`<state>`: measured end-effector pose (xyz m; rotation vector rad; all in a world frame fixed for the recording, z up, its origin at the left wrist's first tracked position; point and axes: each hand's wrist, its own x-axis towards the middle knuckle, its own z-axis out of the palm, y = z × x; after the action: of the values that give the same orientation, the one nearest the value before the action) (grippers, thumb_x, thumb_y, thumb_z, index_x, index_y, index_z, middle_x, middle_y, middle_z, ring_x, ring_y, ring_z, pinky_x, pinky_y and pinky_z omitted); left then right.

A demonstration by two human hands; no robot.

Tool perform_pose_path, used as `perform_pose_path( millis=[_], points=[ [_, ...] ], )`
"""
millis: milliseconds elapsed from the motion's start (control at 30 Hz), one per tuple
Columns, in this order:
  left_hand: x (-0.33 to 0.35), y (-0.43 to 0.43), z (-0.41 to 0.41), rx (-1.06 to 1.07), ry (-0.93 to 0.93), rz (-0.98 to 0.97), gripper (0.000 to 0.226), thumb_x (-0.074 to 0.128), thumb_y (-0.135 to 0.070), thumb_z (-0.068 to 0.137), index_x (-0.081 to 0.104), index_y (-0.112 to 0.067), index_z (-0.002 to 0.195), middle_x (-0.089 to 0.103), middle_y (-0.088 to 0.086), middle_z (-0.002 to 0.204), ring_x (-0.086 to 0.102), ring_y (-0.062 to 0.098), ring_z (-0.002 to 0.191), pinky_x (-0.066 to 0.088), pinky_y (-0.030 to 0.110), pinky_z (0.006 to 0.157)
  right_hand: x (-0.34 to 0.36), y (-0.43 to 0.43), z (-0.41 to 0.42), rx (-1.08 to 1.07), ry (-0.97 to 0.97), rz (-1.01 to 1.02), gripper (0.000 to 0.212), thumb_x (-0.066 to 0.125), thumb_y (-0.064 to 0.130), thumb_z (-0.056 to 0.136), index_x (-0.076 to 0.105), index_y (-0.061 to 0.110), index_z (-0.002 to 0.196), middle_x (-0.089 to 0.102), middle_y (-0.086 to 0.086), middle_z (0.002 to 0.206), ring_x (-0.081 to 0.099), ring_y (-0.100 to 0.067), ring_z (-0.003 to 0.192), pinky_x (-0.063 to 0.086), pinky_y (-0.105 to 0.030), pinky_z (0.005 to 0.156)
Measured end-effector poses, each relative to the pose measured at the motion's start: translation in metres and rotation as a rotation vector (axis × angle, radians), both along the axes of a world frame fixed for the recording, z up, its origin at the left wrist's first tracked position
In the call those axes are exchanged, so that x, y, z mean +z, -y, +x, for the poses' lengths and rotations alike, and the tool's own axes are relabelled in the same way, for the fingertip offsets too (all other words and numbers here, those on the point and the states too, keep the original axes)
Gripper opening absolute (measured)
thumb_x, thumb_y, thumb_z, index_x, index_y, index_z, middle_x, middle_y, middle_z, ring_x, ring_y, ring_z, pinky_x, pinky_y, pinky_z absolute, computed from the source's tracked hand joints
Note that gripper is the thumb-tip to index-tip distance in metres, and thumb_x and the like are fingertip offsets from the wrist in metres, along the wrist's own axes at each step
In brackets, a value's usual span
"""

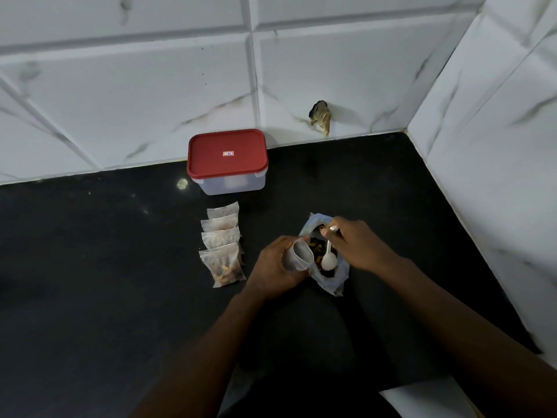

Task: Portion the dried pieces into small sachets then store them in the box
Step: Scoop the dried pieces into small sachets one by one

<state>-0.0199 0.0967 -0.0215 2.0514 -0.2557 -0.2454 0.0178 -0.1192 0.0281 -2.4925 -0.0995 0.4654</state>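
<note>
My left hand (275,267) holds a small clear sachet (298,255) with its mouth held open, right beside the large plastic bag of dried pieces (333,279). My right hand (351,242) grips a white plastic spoon (328,259) whose bowl is down inside that bag, over the dark and orange pieces. Several filled sachets (222,244) lie overlapping in a row to the left. The box (227,161), clear with a red lid on it, stands at the back against the wall.
The black countertop (105,267) meets white marble-patterned tiled walls at the back and on the right, forming a corner. A brownish object (321,116) sits against the back wall tile. Something white (422,399) shows at the bottom right edge.
</note>
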Motion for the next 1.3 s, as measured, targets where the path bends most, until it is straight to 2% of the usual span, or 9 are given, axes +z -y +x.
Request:
perform_pose_path(
  millis=[100, 300, 433, 533, 833, 1000, 1100, 1200, 1300],
  points=[
    [0.001, 0.001, 0.001, 0.001, -0.004, -0.001, 0.058, 0.088, -0.029, 0.078, 0.063, -0.026, 0.13, 0.063, -0.013, 0.123, 0.061, -0.002, 0.113, 0.052, 0.021, 0.096, -0.007, -0.005, -0.004, -0.012, 0.005, -0.051, 0.019, 0.053, 0.031, 0.104, 0.067, 0.018, 0.105, 0.069, -0.003, 0.087, 0.069, -0.014, 0.077, 0.06, -0.039, 0.074],
    [0.0, 0.001, 0.001, 0.0, 0.004, -0.003, 0.058, 0.088, -0.029, 0.078, 0.064, -0.025, 0.13, 0.063, -0.012, 0.123, 0.061, -0.001, 0.113, 0.052, 0.02, 0.096, -0.016, -0.01, -0.003, -0.045, 0.123, -0.104, 0.017, 0.058, 0.023, 0.102, 0.072, 0.014, 0.103, 0.069, 0.0, 0.09, 0.066, -0.008, 0.079, 0.056, -0.029, 0.076],
    [0.0, 0.0, 0.001, 0.001, 0.015, 0.001, 0.057, 0.089, -0.03, 0.078, 0.064, -0.023, 0.129, 0.064, -0.012, 0.122, 0.062, 0.0, 0.112, 0.053, 0.023, 0.097, -0.014, -0.013, 0.002, -0.048, 0.179, -0.087, 0.015, 0.059, 0.022, 0.1, 0.072, 0.014, 0.103, 0.07, -0.001, 0.091, 0.067, -0.011, 0.084, 0.057, -0.033, 0.079],
    [-0.001, -0.001, 0.001, 0.003, 0.004, 0.001, 0.057, 0.088, -0.03, 0.078, 0.064, -0.024, 0.13, 0.064, -0.012, 0.123, 0.062, 0.0, 0.114, 0.054, 0.026, 0.098, -0.014, -0.011, 0.0, -0.037, 0.244, -0.06, 0.014, 0.06, 0.027, 0.099, 0.07, 0.018, 0.105, 0.067, 0.004, 0.095, 0.064, -0.007, 0.087, 0.055, -0.031, 0.082],
    [-0.003, -0.002, 0.001, 0.009, -0.008, -0.013, 0.063, 0.089, -0.03, 0.076, 0.063, -0.025, 0.133, 0.064, -0.012, 0.125, 0.062, 0.0, 0.116, 0.055, 0.03, 0.1, 0.014, 0.016, -0.014, -0.164, 0.223, 0.075, 0.011, 0.063, 0.023, 0.097, 0.067, 0.026, 0.107, 0.065, 0.013, 0.094, 0.063, 0.003, 0.086, 0.049, -0.015, 0.071],
    [-0.001, 0.0, 0.001, -0.002, -0.006, -0.022, 0.062, 0.088, -0.028, 0.077, 0.062, -0.026, 0.133, 0.062, -0.013, 0.126, 0.06, 0.0, 0.118, 0.055, 0.031, 0.101, 0.014, 0.014, -0.01, -0.072, 0.25, 0.019, 0.023, 0.065, 0.02, 0.097, 0.069, 0.022, 0.119, 0.069, 0.01, 0.109, 0.064, 0.001, 0.098, 0.049, -0.016, 0.084],
    [0.0, 0.0, 0.001, 0.002, 0.0, -0.018, 0.062, 0.088, -0.03, 0.077, 0.062, -0.025, 0.133, 0.063, -0.013, 0.126, 0.06, 0.0, 0.117, 0.054, 0.03, 0.101, 0.011, 0.006, -0.01, 0.008, 0.277, -0.087, 0.03, 0.064, 0.021, 0.097, 0.066, 0.019, 0.127, 0.067, 0.003, 0.118, 0.063, -0.008, 0.105, 0.051, -0.026, 0.091],
    [0.0, 0.0, 0.0, 0.006, 0.006, -0.013, 0.062, 0.088, -0.032, 0.077, 0.062, -0.026, 0.133, 0.063, -0.013, 0.126, 0.061, 0.001, 0.117, 0.054, 0.031, 0.1, 0.011, -0.001, -0.011, 0.075, 0.241, -0.283, 0.022, 0.059, 0.022, 0.099, 0.069, 0.018, 0.118, 0.065, -0.001, 0.111, 0.063, -0.014, 0.097, 0.053, -0.031, 0.087],
    [-0.001, 0.0, 0.0, 0.003, -0.001, -0.012, 0.061, 0.088, -0.032, 0.078, 0.062, -0.027, 0.133, 0.063, -0.014, 0.126, 0.06, 0.001, 0.118, 0.054, 0.031, 0.101, 0.012, -0.003, -0.016, 0.046, 0.186, -0.325, 0.022, 0.054, 0.013, 0.098, 0.071, 0.011, 0.111, 0.065, -0.009, 0.111, 0.062, -0.028, 0.1, 0.053, -0.042, 0.085]
  ],
)
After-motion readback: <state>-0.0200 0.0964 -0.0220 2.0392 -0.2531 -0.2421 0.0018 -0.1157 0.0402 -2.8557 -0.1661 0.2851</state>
